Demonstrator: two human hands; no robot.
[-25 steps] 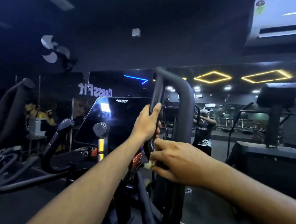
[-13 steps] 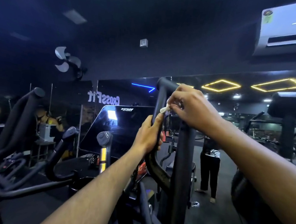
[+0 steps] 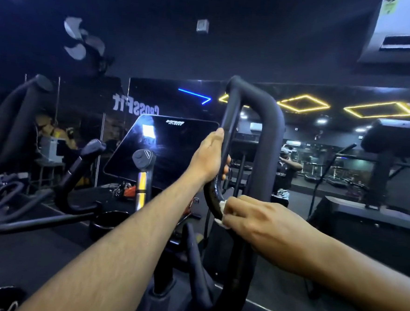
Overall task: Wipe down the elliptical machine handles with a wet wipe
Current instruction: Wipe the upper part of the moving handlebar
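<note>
Two bare hands work on one looped black handle (image 3: pixel 269 125) of the elliptical, right of centre in a dim gym. Far left: a second padded handle (image 3: pixel 15 108) rises dark and blurred, with a wall fan (image 3: pixel 83 41) high above it. Next right, a short grip (image 3: pixel 87 154) on a curved bar, then a stubby post with a yellow strip (image 3: pixel 142 175). Behind that post, a tilted glossy console screen (image 3: pixel 165 150) catching a bright reflection. Mirrored "CrossFit" lettering (image 3: pixel 136 105) on the far wall.

Left hand (image 3: pixel 209 159): fingers curled round the thin inner bar of the loop, thumb lying upward along it, holding firm. Forearm runs in from lower left.

Right hand (image 3: pixel 262 226): lower and nearer, fingers bent and bunched over a white wet wipe (image 3: pixel 222 208), pressing it against the curved lower stretch of the same inner bar, just below the left hand. Only small bits of the wipe show past the fingertips. That stretch of the bar looks shiny.

Right of the loop: mirror wall with yellow diamond ceiling lights (image 3: pixel 302 104) reflected, a person's reflection (image 3: pixel 284 170) mid-distance, another machine (image 3: pixel 393 149) far right, and an air conditioner (image 3: pixel 406 31) top right.
</note>
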